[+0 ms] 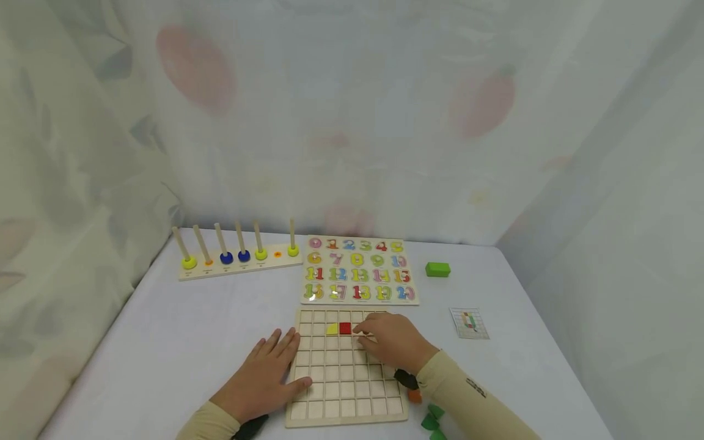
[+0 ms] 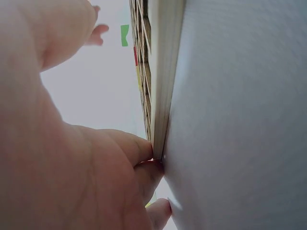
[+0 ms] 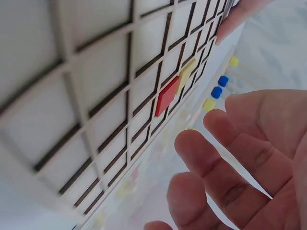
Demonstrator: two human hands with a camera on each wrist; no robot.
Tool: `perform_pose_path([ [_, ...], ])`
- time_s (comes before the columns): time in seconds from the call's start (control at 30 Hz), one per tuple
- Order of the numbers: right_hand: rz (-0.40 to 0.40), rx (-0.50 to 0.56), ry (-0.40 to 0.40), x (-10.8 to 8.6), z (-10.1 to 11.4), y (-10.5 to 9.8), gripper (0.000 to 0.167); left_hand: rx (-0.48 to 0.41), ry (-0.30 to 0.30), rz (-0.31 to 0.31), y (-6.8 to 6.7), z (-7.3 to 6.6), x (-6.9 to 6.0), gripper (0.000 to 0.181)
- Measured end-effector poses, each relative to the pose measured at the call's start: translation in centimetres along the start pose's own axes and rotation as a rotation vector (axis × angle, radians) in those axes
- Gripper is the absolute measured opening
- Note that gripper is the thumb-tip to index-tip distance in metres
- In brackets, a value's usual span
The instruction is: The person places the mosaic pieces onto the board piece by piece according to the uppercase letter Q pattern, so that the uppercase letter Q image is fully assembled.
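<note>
A wooden grid board point(image 1: 346, 389) lies flat, with a yellow tile point(image 1: 332, 329) and a red tile point(image 1: 345, 329) side by side in its second row from the back. My left hand point(image 1: 261, 379) rests at the board's left side, thumb over the edge; in the left wrist view, fingertips of the left hand point(image 2: 81, 158) touch the board's side point(image 2: 165, 81). Over the right part of the board, my right hand point(image 1: 397, 342) has its fingertips just right of the red tile. The right wrist view shows the right hand point(image 3: 249, 158) with loosely bent fingers and no piece visible between them.
Behind the board lies a number puzzle point(image 1: 360, 270), with a peg stand point(image 1: 242, 264) to its left. A green block point(image 1: 437, 269) and a small pattern card point(image 1: 469, 323) are at the right. Green pieces point(image 1: 430, 421) and an orange piece point(image 1: 415, 396) lie near my right forearm.
</note>
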State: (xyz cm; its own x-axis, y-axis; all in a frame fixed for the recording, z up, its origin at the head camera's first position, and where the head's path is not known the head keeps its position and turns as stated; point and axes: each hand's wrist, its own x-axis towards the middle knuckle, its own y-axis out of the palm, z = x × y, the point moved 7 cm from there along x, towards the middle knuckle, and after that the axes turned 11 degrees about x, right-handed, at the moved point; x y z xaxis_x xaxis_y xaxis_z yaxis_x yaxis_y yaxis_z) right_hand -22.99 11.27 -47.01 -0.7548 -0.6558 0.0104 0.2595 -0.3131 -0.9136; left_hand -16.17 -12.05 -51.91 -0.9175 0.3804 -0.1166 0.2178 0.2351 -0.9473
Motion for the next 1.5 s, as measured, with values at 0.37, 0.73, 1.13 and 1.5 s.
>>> perform_pose_path([
  [0.37,-0.107,0.058,0.092,-4.6,-2.3,-2.4,0.019,-0.008,0.013,-0.017,-0.3,-0.1,-0.1,0.1],
  [0.73,-0.125,0.077,0.221,-7.0,-5.2,-3.1,0.02,-0.007,0.012,-0.02,-0.1,0.0,0.1,0.099],
  [1.13,-0.115,0.129,0.357,-9.4,-7.7,-2.3,0.02,0.009,0.015,-0.025,0.0,0.2,-0.1,0.097],
  [1.5,-0.167,0.138,0.512,-11.8,-9.9,-2.5,0.018,0.011,0.001,-0.022,0.2,0.3,0.2,0.09],
])
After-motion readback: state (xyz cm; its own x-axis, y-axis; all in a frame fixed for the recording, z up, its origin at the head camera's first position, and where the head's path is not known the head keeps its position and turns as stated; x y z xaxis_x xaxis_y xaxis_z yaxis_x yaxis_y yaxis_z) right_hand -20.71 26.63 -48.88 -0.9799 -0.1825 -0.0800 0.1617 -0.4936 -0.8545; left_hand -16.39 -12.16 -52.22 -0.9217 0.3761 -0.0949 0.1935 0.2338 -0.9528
